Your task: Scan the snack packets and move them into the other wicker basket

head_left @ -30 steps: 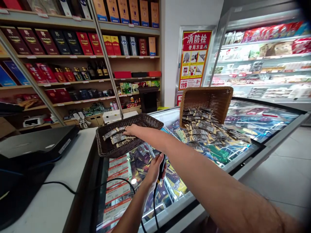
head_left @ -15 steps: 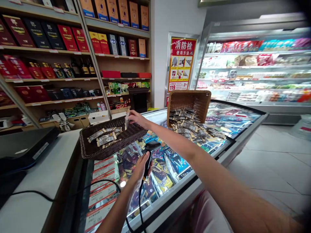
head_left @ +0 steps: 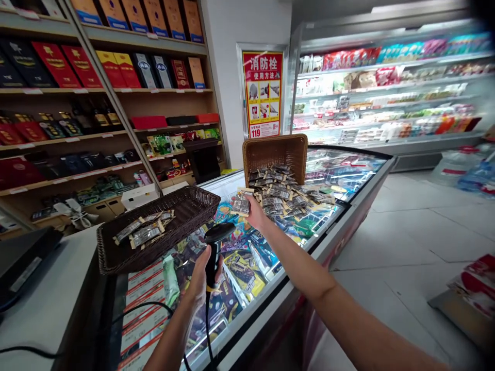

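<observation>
The packet (head_left: 242, 202) looks glossy plastic, the scanner (head_left: 218, 233) smooth plastic.

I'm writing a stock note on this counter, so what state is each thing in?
Scanner: held head-up, cord attached
Left hand: closed around the scanner
Right hand: holding at least one small packet
Dark basket: upright, several packets inside
Brown basket: tipped on its side, pile of packets spilling out
Chest freezer: stocked with bagged goods
Display case: lit, stocked

1 pers., 2 arms, as seen by me: L hand (head_left: 198, 275), bare; L forearm (head_left: 174, 324), bare, slim. R hand (head_left: 255, 212), bare; R forearm (head_left: 296, 257), bare, slim, crease nr elbow (head_left: 328, 291); R upper arm (head_left: 377, 330), bare, smooth.
</observation>
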{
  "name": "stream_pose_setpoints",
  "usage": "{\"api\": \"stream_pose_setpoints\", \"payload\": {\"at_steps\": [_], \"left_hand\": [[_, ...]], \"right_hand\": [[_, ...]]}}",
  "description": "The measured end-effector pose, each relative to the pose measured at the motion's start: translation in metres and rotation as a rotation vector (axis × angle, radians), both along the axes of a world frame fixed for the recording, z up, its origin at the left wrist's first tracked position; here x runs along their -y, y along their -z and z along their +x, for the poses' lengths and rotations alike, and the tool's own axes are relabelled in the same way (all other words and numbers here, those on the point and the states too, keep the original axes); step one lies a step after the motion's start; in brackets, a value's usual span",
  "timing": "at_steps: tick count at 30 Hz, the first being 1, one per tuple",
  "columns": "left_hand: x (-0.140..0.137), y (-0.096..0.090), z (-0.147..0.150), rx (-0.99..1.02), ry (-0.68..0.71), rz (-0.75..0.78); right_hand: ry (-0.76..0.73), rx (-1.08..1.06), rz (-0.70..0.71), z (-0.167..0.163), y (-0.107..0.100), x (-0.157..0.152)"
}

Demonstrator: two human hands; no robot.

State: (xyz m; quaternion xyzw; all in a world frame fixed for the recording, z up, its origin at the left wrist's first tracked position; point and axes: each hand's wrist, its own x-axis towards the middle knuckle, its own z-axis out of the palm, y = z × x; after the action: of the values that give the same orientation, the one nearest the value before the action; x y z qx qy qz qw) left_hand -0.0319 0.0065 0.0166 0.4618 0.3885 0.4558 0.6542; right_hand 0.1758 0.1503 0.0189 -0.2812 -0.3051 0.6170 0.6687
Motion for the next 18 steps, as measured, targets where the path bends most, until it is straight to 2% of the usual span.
{"api": "stream_pose_setpoints", "payload": {"at_steps": [5,9,13,18], "left_hand": [[0.004,-0.008,0.001,-0.05,0.037,0.032],[0.005,-0.013,0.003,-0.046,0.032,0.057],[0.004,-0.013,0.002,-0.068,0.065,0.065],[0.004,-0.011,0.002,-0.088,0.068,0.086]], "right_hand": [[-0.047,-0.074,-0.06,-0.001,0.005,-0.007],[-0.048,-0.041,-0.039,-0.001,0.011,-0.007],[0.014,0.03,-0.031,0.0,0.012,-0.006],[-0.062,0.014,-0.044,0.002,0.015,-0.011]]}}
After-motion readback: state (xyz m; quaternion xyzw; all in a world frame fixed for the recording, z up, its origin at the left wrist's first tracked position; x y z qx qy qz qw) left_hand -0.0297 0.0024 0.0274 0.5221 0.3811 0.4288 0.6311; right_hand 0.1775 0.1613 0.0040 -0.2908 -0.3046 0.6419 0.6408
